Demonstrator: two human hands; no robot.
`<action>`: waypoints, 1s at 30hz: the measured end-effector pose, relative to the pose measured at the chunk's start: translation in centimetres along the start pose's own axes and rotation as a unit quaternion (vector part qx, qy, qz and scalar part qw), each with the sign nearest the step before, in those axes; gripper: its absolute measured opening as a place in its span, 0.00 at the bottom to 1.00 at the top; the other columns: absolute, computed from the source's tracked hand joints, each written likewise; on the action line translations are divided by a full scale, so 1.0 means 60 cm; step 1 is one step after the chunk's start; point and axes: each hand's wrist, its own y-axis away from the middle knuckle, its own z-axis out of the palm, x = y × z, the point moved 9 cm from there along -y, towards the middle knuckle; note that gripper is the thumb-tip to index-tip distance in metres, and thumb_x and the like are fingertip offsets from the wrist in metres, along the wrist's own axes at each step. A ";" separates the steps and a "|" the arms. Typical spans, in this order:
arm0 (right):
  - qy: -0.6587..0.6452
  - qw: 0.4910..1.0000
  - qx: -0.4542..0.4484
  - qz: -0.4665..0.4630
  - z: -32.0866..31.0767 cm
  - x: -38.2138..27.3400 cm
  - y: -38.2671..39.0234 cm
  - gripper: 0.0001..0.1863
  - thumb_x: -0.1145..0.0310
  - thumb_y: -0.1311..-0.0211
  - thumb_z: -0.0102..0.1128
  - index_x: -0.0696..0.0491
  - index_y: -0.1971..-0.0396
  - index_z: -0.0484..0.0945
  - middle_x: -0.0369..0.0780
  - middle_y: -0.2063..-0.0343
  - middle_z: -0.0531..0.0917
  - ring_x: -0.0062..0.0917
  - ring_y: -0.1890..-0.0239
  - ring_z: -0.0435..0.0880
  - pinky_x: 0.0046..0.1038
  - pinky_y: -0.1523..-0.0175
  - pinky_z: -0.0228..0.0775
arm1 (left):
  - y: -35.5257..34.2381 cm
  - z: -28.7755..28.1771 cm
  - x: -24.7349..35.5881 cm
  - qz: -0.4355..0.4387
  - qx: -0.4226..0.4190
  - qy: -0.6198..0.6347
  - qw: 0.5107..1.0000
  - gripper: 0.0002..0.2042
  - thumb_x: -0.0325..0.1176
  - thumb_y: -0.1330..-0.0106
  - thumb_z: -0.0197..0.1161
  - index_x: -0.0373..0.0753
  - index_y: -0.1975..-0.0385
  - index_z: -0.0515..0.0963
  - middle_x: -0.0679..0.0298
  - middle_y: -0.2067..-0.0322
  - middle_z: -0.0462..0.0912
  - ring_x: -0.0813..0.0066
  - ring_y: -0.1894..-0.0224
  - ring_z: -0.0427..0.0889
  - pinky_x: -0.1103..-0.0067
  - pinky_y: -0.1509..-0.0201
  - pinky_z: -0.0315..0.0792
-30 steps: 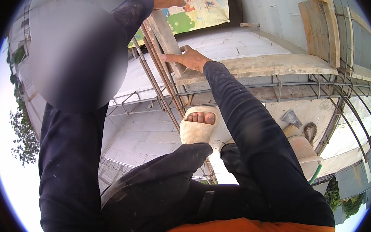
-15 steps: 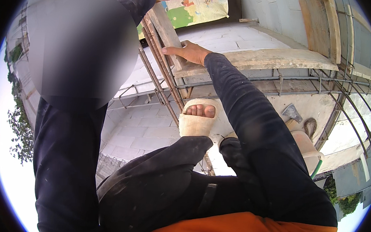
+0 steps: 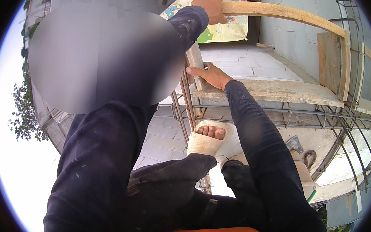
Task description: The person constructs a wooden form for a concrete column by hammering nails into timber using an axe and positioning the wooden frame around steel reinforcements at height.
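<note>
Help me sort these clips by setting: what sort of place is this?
Most likely a building site: exposed rebar, pale blockwork with visible joints, and a rough board gripped in the right hand.

1. Long batten: pale bare wood, matt.
2. Upright board: wood, dull and grey-smeared.
3. Plank: weathered wood, rough, blotchy to its front edge.
4. Bars: rust-brown metal, rough-looking.
5. Printed sheet: smooth, lightly creased; paper or plastic, I can't tell from here.
6. Foot covering: cream ribbed cloth.
7. Right sleeve: dark matt cloth.
</note>
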 end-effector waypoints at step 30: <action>0.619 0.737 0.255 -0.092 -0.400 -0.273 0.079 0.26 0.63 0.47 0.74 0.46 0.47 0.79 0.47 0.59 0.89 0.46 0.55 0.88 0.47 0.50 0.79 | 0.052 -0.065 -0.061 0.013 0.043 0.135 0.990 0.26 0.55 0.36 0.66 0.40 0.47 0.85 0.50 0.55 0.89 0.51 0.47 0.87 0.64 0.39 0.77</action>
